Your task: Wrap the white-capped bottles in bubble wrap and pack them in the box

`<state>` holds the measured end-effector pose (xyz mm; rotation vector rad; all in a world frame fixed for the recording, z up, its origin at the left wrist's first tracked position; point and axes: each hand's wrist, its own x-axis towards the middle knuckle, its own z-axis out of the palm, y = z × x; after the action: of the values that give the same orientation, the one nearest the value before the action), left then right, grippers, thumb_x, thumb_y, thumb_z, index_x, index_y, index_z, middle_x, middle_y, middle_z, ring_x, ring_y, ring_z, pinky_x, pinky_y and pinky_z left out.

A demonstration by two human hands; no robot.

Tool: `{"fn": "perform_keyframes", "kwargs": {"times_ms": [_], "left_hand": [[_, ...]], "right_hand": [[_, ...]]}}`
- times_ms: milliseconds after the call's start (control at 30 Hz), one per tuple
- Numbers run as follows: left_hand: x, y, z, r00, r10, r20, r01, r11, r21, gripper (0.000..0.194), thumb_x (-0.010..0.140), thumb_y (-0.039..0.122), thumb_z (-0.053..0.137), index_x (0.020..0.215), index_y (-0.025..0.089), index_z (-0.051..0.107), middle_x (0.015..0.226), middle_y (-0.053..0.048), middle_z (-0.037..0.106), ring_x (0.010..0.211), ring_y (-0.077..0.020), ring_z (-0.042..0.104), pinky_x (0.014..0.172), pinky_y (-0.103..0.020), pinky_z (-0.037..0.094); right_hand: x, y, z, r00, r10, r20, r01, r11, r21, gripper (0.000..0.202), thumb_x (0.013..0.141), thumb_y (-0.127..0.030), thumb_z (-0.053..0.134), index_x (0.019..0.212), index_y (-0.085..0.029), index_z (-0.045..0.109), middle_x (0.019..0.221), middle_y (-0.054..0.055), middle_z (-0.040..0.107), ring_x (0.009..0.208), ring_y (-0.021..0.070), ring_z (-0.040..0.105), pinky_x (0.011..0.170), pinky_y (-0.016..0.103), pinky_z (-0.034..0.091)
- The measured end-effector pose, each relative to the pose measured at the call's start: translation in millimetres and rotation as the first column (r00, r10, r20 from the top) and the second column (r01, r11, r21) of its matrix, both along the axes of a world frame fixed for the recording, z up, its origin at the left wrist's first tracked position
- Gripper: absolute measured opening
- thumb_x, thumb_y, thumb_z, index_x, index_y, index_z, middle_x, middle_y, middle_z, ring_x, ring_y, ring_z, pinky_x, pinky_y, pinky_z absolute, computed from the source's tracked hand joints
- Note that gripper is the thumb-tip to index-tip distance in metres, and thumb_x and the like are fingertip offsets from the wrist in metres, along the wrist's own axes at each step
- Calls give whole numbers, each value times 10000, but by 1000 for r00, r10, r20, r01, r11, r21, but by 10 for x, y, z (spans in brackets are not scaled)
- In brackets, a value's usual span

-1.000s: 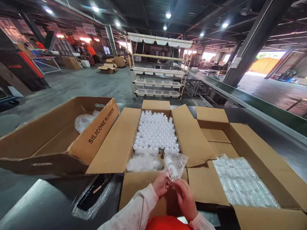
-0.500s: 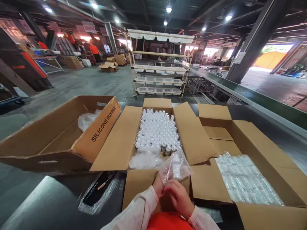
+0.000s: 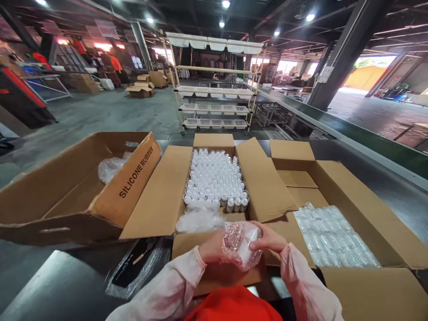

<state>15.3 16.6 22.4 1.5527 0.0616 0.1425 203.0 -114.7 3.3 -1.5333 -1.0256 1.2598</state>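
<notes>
Head view: both hands meet at lower centre of the frame, just in front of the near flap of the middle carton (image 3: 167,196). Left hand (image 3: 211,246) and right hand (image 3: 270,240) each close their fingers on a bubble-wrap bundle (image 3: 241,244), one from each side; a small white item shows through the wrap, its exact shape unclear. The bundle is lifted clear of the carton, touching only the hands.

Middle carton, centre of frame: flaps spread open, packed with upright small clear bottles (image 3: 216,178) in tight rows. A loose clump of clear wrap (image 3: 199,219) lies at the near end of the rows, just above the left hand.

Right carton (image 3: 364,209), right of frame: open, holds a flat layer of bubble-wrapped pieces (image 3: 331,238).

Left carton (image 3: 76,178), left of frame: tilted, flap printed "SILICONE RUBBER", crumpled clear plastic inside.

Lower left: dark tabletop (image 3: 50,285) with a black object in clear film (image 3: 137,265).

Upper centre: shelving rack (image 3: 214,87) with white trays, well apart.
</notes>
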Motion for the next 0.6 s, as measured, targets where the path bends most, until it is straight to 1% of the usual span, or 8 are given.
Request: {"fn": "perform_keyframes", "kwargs": {"times_ms": [33,100,133,200,267,367,500,600], "left_hand": [[-64,51,98,1000,-23,-18,24,997,72,654,581,223,801,1202,183,599,1134,-79,678,1027,-263,617,928,-371,482],[-214,139,246,986,163,-46,-145,954,260,427,704,262,708,1120,180,657,1042,-66,712,940,-233,652,855,-351,526],[-286,161,292,942,334,-1,-310,874,376,320,774,273,634,1077,178,677,1013,-70,719,922,-223,659,847,-353,533],[-389,128,330,803,553,225,-574,611,545,275,864,269,500,1047,182,686,1041,-88,711,1000,-225,642,912,-388,510],[-398,-2,302,810,459,364,-575,503,646,337,863,289,513,1163,186,627,1199,-111,645,1187,-251,541,1037,-447,417],[-255,-229,172,941,306,145,-317,647,693,554,764,375,648,1266,167,541,1267,-145,594,1195,-300,517,1013,-477,422],[-33,-311,-18,949,189,-252,-124,959,254,557,644,414,730,1111,134,614,946,-61,689,791,-203,613,705,-307,511],[26,-339,-123,908,85,-411,-109,993,-36,532,584,428,741,978,93,615,760,-27,651,600,-137,532,554,-261,451]], "right_hand": [[-28,-12,-63,990,41,-135,-42,999,-8,862,409,-522,841,1131,-130,582,981,81,650,868,238,595,797,374,466],[-114,-57,-144,969,11,-246,-6,1000,19,721,433,-466,854,1027,-136,615,851,27,657,764,186,584,720,306,454],[-159,-80,-155,968,-44,-247,53,998,27,677,435,-423,864,998,-140,619,823,11,654,736,169,574,698,287,445],[-234,-110,-125,962,-148,-228,157,987,22,628,447,-364,870,977,-145,614,828,7,656,732,158,567,699,278,443],[-281,-114,-55,955,-210,-209,219,976,20,613,456,-349,868,970,-148,602,851,13,656,754,162,568,716,285,451],[-316,-109,30,956,-242,-165,254,966,56,607,444,-364,868,938,-164,577,823,3,632,732,158,555,677,280,455],[-341,-154,25,967,-250,-54,255,962,94,678,449,-450,850,994,-181,550,843,9,611,733,171,560,667,297,464],[-376,-224,35,893,-357,273,317,931,180,769,489,-523,818,1112,-183,525,998,76,610,906,250,578,800,397,474]]}}
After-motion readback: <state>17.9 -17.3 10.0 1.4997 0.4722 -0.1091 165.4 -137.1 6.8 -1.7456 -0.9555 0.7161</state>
